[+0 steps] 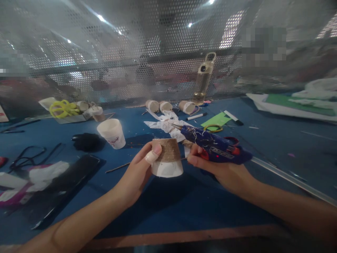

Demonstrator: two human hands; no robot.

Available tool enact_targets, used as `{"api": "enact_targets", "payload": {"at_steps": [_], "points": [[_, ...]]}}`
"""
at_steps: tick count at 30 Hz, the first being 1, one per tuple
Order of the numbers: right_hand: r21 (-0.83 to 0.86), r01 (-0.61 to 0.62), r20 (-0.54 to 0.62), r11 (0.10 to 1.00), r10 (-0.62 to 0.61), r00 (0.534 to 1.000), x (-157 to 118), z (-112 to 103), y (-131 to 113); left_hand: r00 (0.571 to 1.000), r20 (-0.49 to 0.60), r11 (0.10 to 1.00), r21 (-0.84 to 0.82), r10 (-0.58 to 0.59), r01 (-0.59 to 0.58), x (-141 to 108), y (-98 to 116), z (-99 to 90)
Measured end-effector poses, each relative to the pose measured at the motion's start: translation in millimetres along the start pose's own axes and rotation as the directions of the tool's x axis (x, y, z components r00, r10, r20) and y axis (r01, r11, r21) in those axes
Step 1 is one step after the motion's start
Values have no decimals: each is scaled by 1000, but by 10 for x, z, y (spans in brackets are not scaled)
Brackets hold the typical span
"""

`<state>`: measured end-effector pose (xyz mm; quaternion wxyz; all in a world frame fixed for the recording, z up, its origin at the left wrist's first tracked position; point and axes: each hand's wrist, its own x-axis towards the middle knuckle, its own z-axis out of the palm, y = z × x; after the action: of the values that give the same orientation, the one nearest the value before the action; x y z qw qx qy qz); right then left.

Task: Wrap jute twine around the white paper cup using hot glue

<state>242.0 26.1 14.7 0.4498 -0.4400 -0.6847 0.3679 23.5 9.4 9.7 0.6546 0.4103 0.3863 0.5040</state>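
Note:
My left hand [143, 165] is closed around the side of an upside-down paper cup [167, 169], its thumb on the front. Brown twine [170, 150] wraps the cup's upper part, while the lower band is bare white. In my right hand [210, 163] is a blue hot glue gun [210, 142], its nozzle pointing up and left above the cup. A red light shows on the gun, and a clear glue stick [289, 177] seems to trail from its rear. A short piece of twine runs between the cup and my right fingertips, which pinch it.
Stacked white paper cups [112, 133] stand left. Behind are twine-wrapped cups [186, 107], white lace [168, 124], a marker [196, 116], green paper [217, 121] and a water bottle [204, 79]. A black case [71, 186] lies front left; a box with yellow-handled scissors [64, 109] sits back left.

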Motion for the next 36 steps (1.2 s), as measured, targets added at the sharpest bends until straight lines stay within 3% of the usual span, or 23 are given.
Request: {"api": "enact_targets", "payload": {"at_steps": [13,21,28,36], "points": [[62,-19,40,998,17,999,18,15,46,999,18,999,-39,38,-37,7,-44,-3],[74,-57,8,996,57,998,-6,18,106,997,61,998,-41,53,-50,-7,-31,6],[37,-92,-41,995,94,995,-18,30,21,994,98,997,-66,51,-45,-5,-66,-7],[93,-49,-105,994,59,993,-10,75,-14,989,150,999,-36,0,5,-15,-32,-9]]}}
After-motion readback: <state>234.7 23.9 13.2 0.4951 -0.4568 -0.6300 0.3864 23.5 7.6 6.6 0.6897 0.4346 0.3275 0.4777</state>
